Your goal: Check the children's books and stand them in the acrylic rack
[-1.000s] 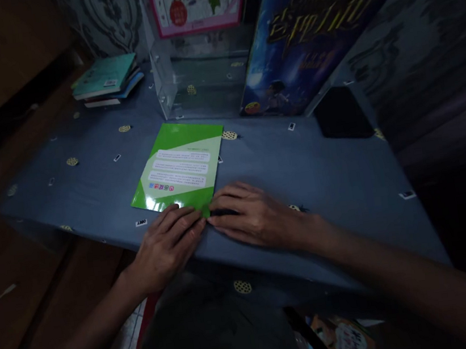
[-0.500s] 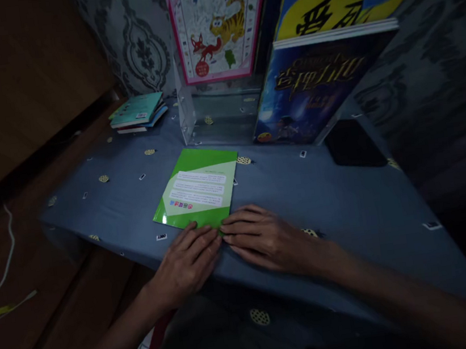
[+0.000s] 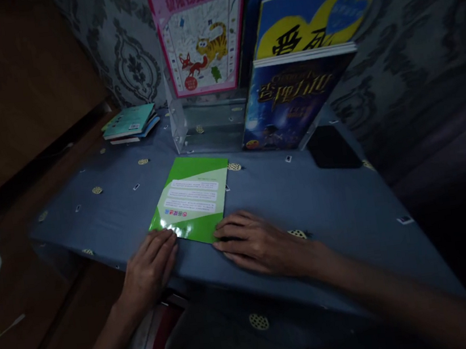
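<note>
A green book [image 3: 191, 200] lies on the cloth-covered table, a pale panel with rows of small print on its upturned cover. My left hand [image 3: 150, 265] rests at its near left corner, fingers stretched out and touching the cover's edge. At the near right corner lies my right hand [image 3: 257, 243], fingers extended and flat, the fingertips against the book. Both thumbs are mostly hidden. Neither hand is lifting the book.
Behind the book stands a clear acrylic rack [image 3: 204, 124] with a pink picture book [image 3: 203, 47] and a dark blue book [image 3: 296, 100]. A small stack of books [image 3: 131, 122] sits at the back left. A black flat object [image 3: 332, 147] lies right of the rack.
My left hand has slid left along the book's near edge, away from my right hand, baring more of the green cover. The whole view has shifted a little.
</note>
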Motion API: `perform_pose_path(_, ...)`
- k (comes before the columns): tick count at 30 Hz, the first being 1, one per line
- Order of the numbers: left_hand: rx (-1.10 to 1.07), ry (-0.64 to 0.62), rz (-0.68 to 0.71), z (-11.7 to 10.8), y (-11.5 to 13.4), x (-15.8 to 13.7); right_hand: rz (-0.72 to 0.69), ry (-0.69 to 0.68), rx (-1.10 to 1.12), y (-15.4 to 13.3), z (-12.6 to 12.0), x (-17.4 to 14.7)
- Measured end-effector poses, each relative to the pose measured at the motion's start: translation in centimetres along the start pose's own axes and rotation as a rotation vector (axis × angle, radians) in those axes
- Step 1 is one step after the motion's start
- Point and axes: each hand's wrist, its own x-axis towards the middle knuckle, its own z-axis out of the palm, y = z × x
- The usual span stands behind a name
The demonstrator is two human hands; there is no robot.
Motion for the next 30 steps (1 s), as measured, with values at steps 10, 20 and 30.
perform_pose_path(10, 0.085, -0.006, 0.011, -0.2, -0.9, 0.4, 0.041, -0.042, -0.004, -0.2, -0.5, 0.0)
perform_pose_path(20, 0.169, -0.091, -0.072, -0.2, -2.3, 2.0, 0.139, -0.025, 0.115, 0.4, -0.5, -0.5)
perform_pose_path(30, -0.057, -0.143, -0.114, 1.2, -5.8, 3.0, 0.382, -0.064, 0.096, 0.6, -1.2, 0.1)
